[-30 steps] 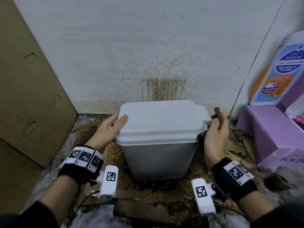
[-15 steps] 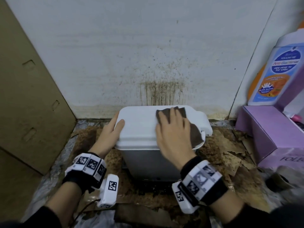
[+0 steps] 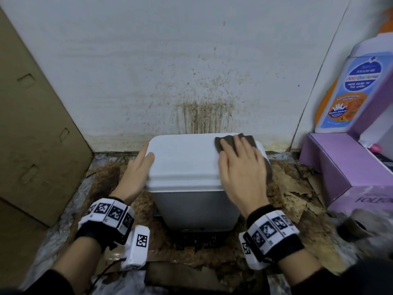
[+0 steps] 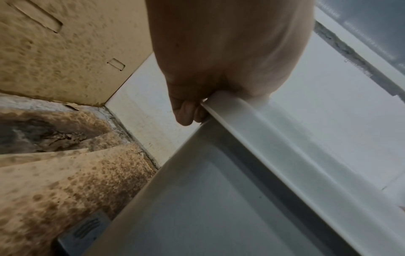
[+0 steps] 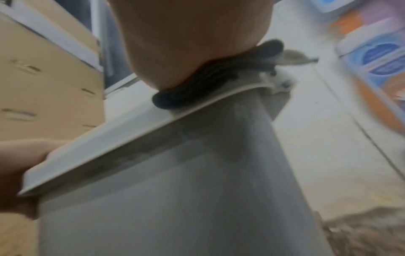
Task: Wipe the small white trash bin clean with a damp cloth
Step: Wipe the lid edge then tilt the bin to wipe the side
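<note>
Closest to us, both wrists wear black bands with white marker blocks. Just beyond them stands the small white trash bin (image 3: 195, 201), lid (image 3: 182, 158) closed, sitting on stained, torn brown cardboard (image 3: 293, 188) on the floor, close against the wall. The bin's body reads greyish-white under a brighter white lid with a stepped rim; a dark base shows beneath it. What lies inside, you cannot tell with the lid down.

The left hand (image 3: 136, 173) is at the bin's left side. Its grip is on the lid: thumb lying over the top edge, fingers tucked under the rim, as the left wrist view shows with fingertips (image 4: 186, 110) curled beneath the white lip.

The right hand (image 3: 242, 171) lies flat on the lid's right part, fingers straight and spread, pressing a dark brown cloth (image 3: 244, 141) onto the top. Its grip is loose, nothing clenched; the cloth pokes out past the fingertips and down the lid's right edge. The right wrist view is blurred, but the cloth shows bunched between palm and lid.

Further back, the white wall (image 3: 170, 60) carries brown splatter and streaks directly behind the bin. A tall cardboard box (image 3: 36, 128) leans at the left. At the right, a lilac box (image 3: 344, 167) sits open, and behind it stands a bottle (image 3: 350, 90) with a blue and orange label.
</note>
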